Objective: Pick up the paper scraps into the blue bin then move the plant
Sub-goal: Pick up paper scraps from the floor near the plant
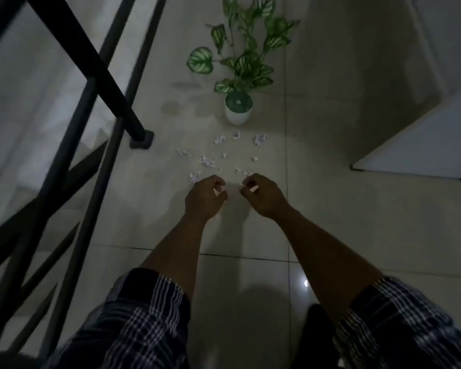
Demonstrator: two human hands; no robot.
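Observation:
Several small white paper scraps [206, 161] lie scattered on the tiled floor in front of a plant [238, 109] in a white pot with green striped leaves. My left hand [204, 197] is low at the near edge of the scatter, fingers curled with a white scrap pinched between them. My right hand [261, 194] is beside it, also curled around a white scrap. The blue bin is not in view.
A black metal stair railing [91, 107] runs down the left, its post base [142, 141] bolted to the floor near the scraps. A white cabinet [421, 145] stands at the right. My checked shorts fill the bottom of the view.

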